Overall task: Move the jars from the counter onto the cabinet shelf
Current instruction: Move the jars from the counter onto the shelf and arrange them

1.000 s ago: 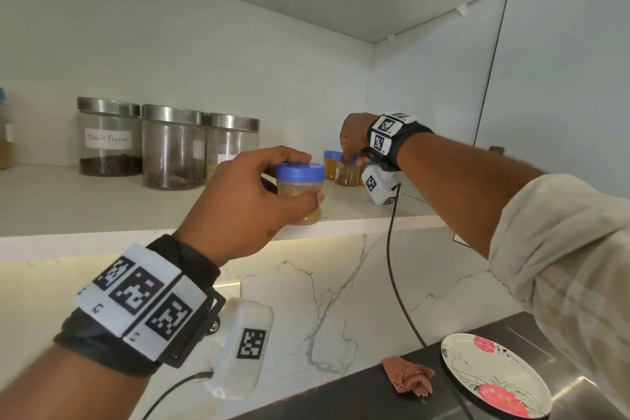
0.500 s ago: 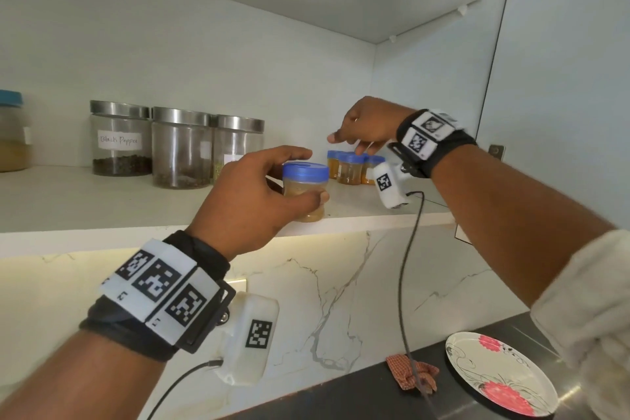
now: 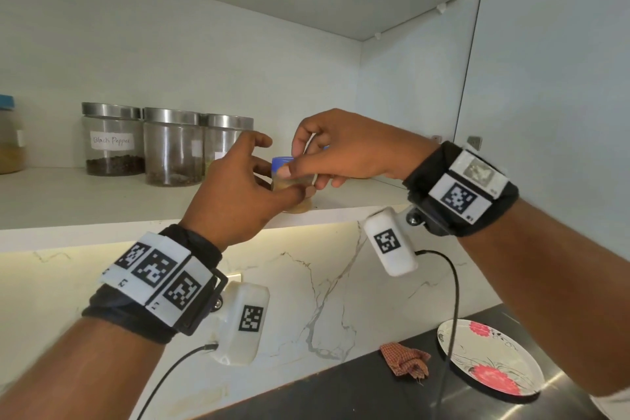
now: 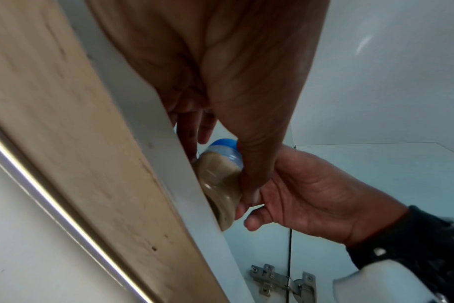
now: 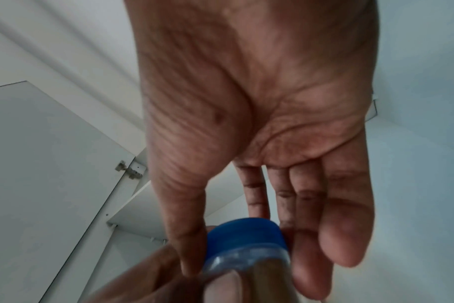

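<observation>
White cabinet shelf [image 3: 102,201] above a dark bench [image 3: 341,392] (plate [image 3: 491,360] at 4 o'clock). Right hand [image 3: 351,150] has come over; both hands' fingers now clamp the blue-lidded jar [image 3: 293,187], left hand [image 3: 235,198] included.

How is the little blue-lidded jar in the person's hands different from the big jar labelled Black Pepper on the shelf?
The blue-lidded jar is much smaller than the Black Pepper jar. Its lid is blue; the Black Pepper jar's is shiny metal. It holds something tan filling most of it, while the Black Pepper jar has only a dark layer at the bottom. The left hand and right hand both grip it at the shelf edge; the Black Pepper jar stands untouched. Both have see-through walls.
</observation>
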`<state>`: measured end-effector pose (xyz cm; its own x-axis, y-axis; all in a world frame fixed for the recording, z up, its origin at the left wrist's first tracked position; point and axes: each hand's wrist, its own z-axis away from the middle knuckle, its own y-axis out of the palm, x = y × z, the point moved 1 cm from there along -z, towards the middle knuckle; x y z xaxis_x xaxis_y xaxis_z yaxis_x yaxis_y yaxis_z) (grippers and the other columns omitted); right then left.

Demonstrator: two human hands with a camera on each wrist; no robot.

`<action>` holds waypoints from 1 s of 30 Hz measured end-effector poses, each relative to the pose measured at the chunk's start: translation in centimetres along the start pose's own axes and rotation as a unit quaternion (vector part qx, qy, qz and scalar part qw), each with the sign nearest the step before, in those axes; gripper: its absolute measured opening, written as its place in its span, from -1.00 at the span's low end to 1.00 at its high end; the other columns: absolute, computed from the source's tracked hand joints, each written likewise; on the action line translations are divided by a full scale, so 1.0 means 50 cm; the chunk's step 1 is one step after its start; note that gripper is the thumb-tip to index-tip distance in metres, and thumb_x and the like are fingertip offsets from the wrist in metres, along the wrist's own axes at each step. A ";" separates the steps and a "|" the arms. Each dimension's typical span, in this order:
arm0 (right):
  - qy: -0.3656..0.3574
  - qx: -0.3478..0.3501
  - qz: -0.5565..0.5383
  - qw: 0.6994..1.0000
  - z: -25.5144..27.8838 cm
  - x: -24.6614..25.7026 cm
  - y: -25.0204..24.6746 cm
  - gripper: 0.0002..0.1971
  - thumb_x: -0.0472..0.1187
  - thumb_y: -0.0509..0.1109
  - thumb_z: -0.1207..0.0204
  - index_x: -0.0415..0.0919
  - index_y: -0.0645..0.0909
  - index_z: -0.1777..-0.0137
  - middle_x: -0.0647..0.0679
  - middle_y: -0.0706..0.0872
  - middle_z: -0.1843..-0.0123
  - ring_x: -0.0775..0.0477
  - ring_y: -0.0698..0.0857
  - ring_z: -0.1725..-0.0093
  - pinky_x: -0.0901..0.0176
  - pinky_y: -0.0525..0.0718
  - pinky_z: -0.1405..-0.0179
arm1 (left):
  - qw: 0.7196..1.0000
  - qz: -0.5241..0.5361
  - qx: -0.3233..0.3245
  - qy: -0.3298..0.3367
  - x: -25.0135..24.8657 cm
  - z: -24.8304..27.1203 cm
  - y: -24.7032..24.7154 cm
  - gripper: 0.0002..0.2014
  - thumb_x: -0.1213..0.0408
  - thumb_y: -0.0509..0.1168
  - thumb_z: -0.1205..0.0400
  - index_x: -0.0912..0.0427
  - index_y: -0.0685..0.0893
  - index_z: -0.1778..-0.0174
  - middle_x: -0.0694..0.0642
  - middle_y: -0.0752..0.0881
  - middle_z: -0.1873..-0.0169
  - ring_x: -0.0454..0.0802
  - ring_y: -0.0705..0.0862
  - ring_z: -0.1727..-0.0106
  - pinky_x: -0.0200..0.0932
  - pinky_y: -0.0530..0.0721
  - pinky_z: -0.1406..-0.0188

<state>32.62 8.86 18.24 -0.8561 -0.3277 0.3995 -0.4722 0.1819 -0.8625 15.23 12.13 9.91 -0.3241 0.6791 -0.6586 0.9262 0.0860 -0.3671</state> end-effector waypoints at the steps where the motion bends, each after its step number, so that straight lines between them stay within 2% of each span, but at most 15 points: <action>1: 0.008 -0.003 -0.008 1.000 -0.007 -0.005 -0.001 -0.59 0.14 0.69 -0.52 -0.09 0.74 -0.19 -0.03 0.92 0.06 0.05 0.94 0.17 0.18 0.89 0.09 | 1.000 -0.012 -0.003 0.001 -0.001 0.002 0.000 -0.21 -0.14 0.67 -0.31 -0.04 0.50 -0.41 -0.10 0.78 0.00 -0.11 0.80 0.17 -0.06 0.80 0.11; 3: 0.032 -0.011 -0.029 0.999 -0.022 -0.019 -0.013 -0.60 0.10 0.70 -0.50 -0.10 0.75 -0.20 -0.06 0.93 0.08 0.00 0.95 0.18 0.13 0.91 0.08 | 0.999 -0.038 -0.009 0.007 -0.001 0.004 0.001 -0.35 -0.13 0.69 -0.30 0.02 0.59 -0.20 -0.11 0.78 0.08 -0.12 0.80 0.21 -0.11 0.78 0.17; 6: 0.073 -0.048 -0.045 0.995 -0.059 -0.067 -0.046 -0.53 0.12 0.70 -0.49 -0.18 0.76 -0.22 -0.15 0.94 0.07 -0.08 0.95 0.17 -0.04 0.92 0.00 | 0.996 -0.088 -0.002 0.023 0.002 0.003 0.006 -0.66 -0.09 0.68 -0.35 0.03 0.76 0.21 -0.10 0.80 0.27 -0.16 0.77 0.27 -0.29 0.65 0.25; 9: 0.140 -0.102 0.006 0.985 -0.103 -0.144 -0.071 -0.44 0.13 0.69 -0.48 -0.34 0.75 -0.22 -0.30 0.93 0.03 -0.24 0.97 0.07 -0.25 0.92 -0.14 | 0.993 -0.118 0.017 0.024 0.004 0.002 0.011 -0.73 -0.04 0.65 -0.42 0.03 0.81 0.42 -0.08 0.80 0.40 -0.19 0.76 0.30 -0.33 0.61 0.24; 11: 0.190 -0.109 0.036 0.975 -0.127 -0.197 -0.081 -0.48 0.08 0.70 -0.49 -0.40 0.73 -0.12 -0.34 0.93 0.05 -0.28 0.97 0.05 -0.24 0.93 -0.12 | 0.993 -0.115 0.023 0.020 0.005 0.001 0.013 -0.74 -0.02 0.65 -0.44 0.03 0.82 0.43 -0.09 0.80 0.42 -0.21 0.75 0.31 -0.37 0.59 0.26; 13: 0.233 -0.099 0.051 0.966 -0.147 -0.237 -0.094 -0.54 0.05 0.73 -0.48 -0.34 0.70 0.00 -0.34 0.93 0.07 -0.26 0.97 0.05 -0.16 0.94 -0.06 | 0.993 -0.113 0.026 0.020 0.006 -0.002 0.013 -0.74 0.00 0.65 -0.45 0.04 0.81 0.44 -0.09 0.80 0.43 -0.23 0.75 0.33 -0.41 0.56 0.29; 15: 0.263 -0.086 0.078 0.958 -0.168 -0.260 -0.106 -0.52 0.05 0.77 -0.44 -0.34 0.70 -0.03 -0.30 0.93 0.12 -0.24 0.97 0.10 -0.16 0.94 -0.06 | 0.993 -0.114 0.023 0.023 0.006 -0.001 0.013 -0.73 0.00 0.65 -0.45 0.04 0.81 0.45 -0.09 0.80 0.44 -0.24 0.74 0.35 -0.45 0.54 0.32; 18: 0.278 -0.076 0.129 0.949 -0.195 -0.277 -0.117 -0.55 0.02 0.81 -0.38 -0.32 0.76 0.00 -0.26 0.94 0.15 -0.23 0.97 0.15 -0.24 0.93 -0.11 | 0.993 -0.111 0.020 0.024 0.004 -0.002 0.013 -0.72 0.01 0.66 -0.44 0.04 0.79 0.47 -0.09 0.79 0.46 -0.24 0.73 0.37 -0.45 0.52 0.33; 22: 0.297 -0.062 0.167 0.938 -0.216 -0.292 -0.125 -0.56 -0.05 0.84 -0.35 -0.34 0.75 0.02 -0.30 0.93 0.10 -0.34 0.95 -0.05 -0.29 0.88 -0.24 | 0.994 -0.105 0.020 0.033 0.005 -0.001 0.013 -0.72 0.02 0.66 -0.44 0.05 0.78 0.48 -0.09 0.78 0.47 -0.22 0.73 0.37 -0.40 0.55 0.31; 26: 0.299 -0.062 0.184 0.934 -0.228 -0.298 -0.130 -0.47 0.02 0.89 -0.26 -0.34 0.80 -0.01 -0.26 0.94 0.14 -0.32 0.95 -0.01 -0.25 0.89 -0.23 | 0.993 -0.103 0.018 0.045 0.010 -0.001 0.014 -0.72 0.02 0.65 -0.45 0.04 0.78 0.48 -0.08 0.79 0.47 -0.20 0.74 0.35 -0.34 0.64 0.25; 30: 0.303 -0.073 0.217 0.925 -0.229 -0.300 -0.131 -0.53 0.08 0.86 -0.28 -0.26 0.74 0.16 -0.10 0.87 0.43 -0.19 0.94 0.17 -0.05 0.89 -0.11 | 0.994 -0.099 0.017 0.052 0.012 -0.002 0.014 -0.72 0.02 0.65 -0.45 0.04 0.78 0.47 -0.08 0.79 0.47 -0.21 0.75 0.34 -0.29 0.70 0.20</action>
<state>46.18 23.21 21.47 -0.9115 0.3774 0.1636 -0.0412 0.3121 -0.9492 15.71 12.68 9.29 -0.4759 0.7227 -0.5012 0.8387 0.2016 -0.5058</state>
